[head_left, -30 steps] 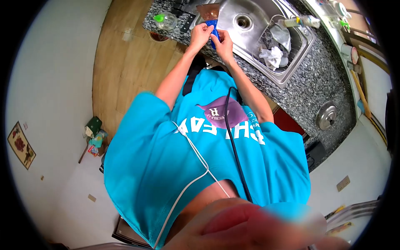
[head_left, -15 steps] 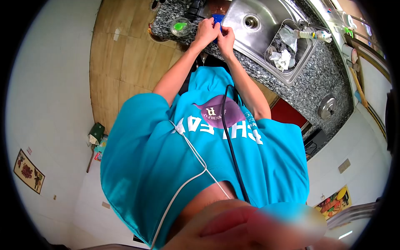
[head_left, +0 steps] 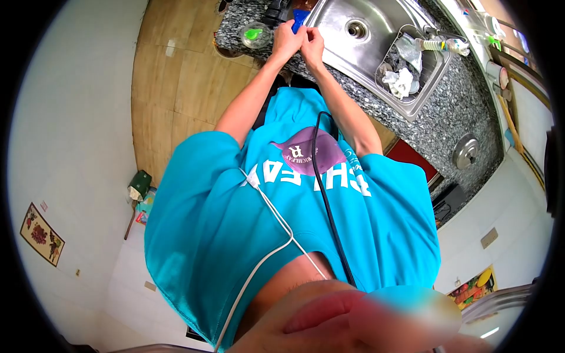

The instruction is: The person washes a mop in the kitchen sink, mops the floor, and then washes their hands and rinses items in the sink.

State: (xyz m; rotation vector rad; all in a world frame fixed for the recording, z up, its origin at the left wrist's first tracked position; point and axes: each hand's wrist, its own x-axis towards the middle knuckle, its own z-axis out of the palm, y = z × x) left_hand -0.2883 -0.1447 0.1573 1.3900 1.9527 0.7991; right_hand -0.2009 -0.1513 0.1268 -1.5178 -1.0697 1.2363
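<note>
At the counter's front edge, beside the sink, both hands are close together around a small blue piece (head_left: 300,18). It looks like thin plastic or cloth, but its kind is unclear. My left hand (head_left: 286,41) is closed on it with the fingertips bent inward. Touching the left hand, my right hand (head_left: 312,46) has its fingers pinched at the lower end of the blue piece, part of which the fingers hide. Left of the hands sits a clear round dish (head_left: 263,41) with a bright green object (head_left: 253,34) in it.
The steel sink (head_left: 335,32) lies right of the hands. At its right end, a wire rack (head_left: 381,69) holds a crumpled white cloth (head_left: 400,83) and clear plastic. A metal lid (head_left: 465,151) rests on the granite counter (head_left: 435,138). A black object (head_left: 275,12) stands behind the dish.
Both hands have shifted slightly left. The blue piece now shows more above the fingers and less between and below them.
</note>
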